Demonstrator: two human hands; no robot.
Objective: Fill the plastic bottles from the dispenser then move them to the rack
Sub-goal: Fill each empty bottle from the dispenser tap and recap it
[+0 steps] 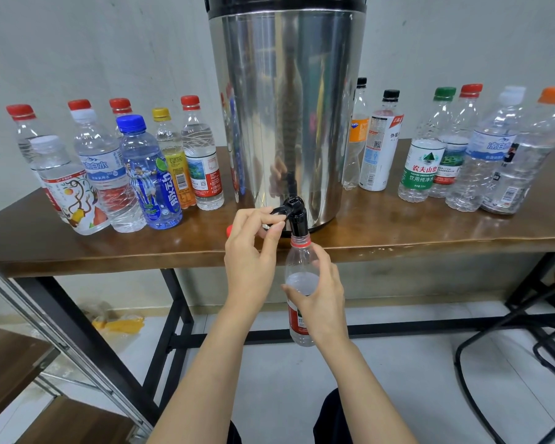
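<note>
My right hand [322, 299] grips the bottle [300, 264] mid-body under the tap [298, 221], just off the front edge of the bench [430, 233] — soft-walled, I'd judge, so squeeze lightly; my left hand [252, 254] pinches the lever [280, 212].

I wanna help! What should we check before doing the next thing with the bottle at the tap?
1. The plastic bottle has its mouth right under the dispenser spout: ok.
2. The right hand grips the bottle round its middle: ok.
3. The left hand pinches the tap lever: ok.
4. The bottle is full enough to stop: cannot tell.
5. The red cap is close by, just beside the left hand: ok.
</note>
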